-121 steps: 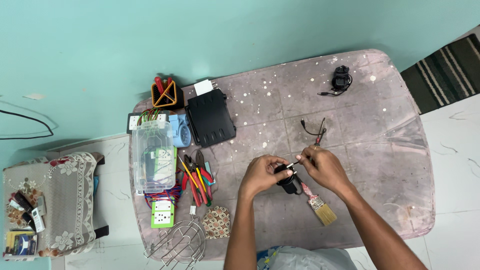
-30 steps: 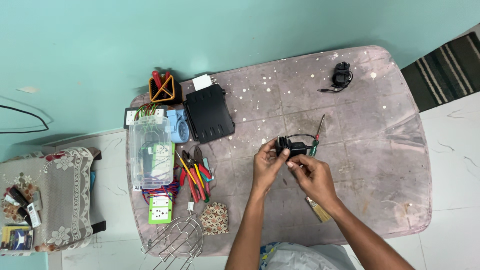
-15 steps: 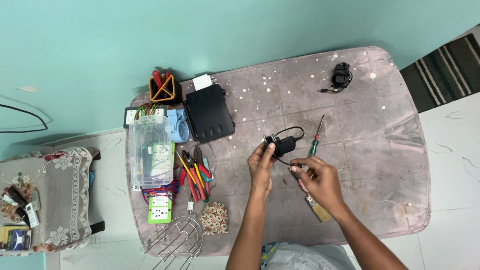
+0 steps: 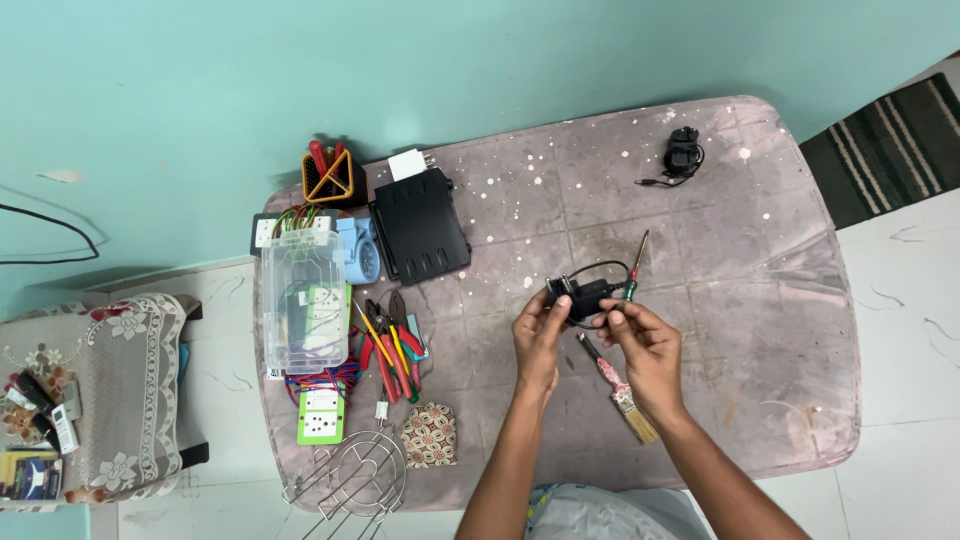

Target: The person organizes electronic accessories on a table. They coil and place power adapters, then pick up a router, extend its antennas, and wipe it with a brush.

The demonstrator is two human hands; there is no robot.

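Observation:
Both my hands hold a small black power adapter [image 4: 585, 294] over the middle of the table [image 4: 740, 260]. My left hand [image 4: 540, 335] grips its left end and my right hand [image 4: 640, 335] pinches its right side and the thin black cable that loops above it. A screwdriver [image 4: 633, 268] with a green and red handle lies just beyond the adapter. A paintbrush [image 4: 618, 388] lies on the table under my right hand.
A second black adapter [image 4: 683, 157] with cable sits at the far right. At the left are a black box [image 4: 421, 226], a clear plastic container [image 4: 303, 298], pliers and cutters [image 4: 390, 350], a green socket plate [image 4: 321, 415], a wire rack [image 4: 350, 482] and a tool holder [image 4: 329, 177].
My right hand has come up from the cable end to the adapter body, and the adapter has shifted slightly right. Both hands now close on it together.

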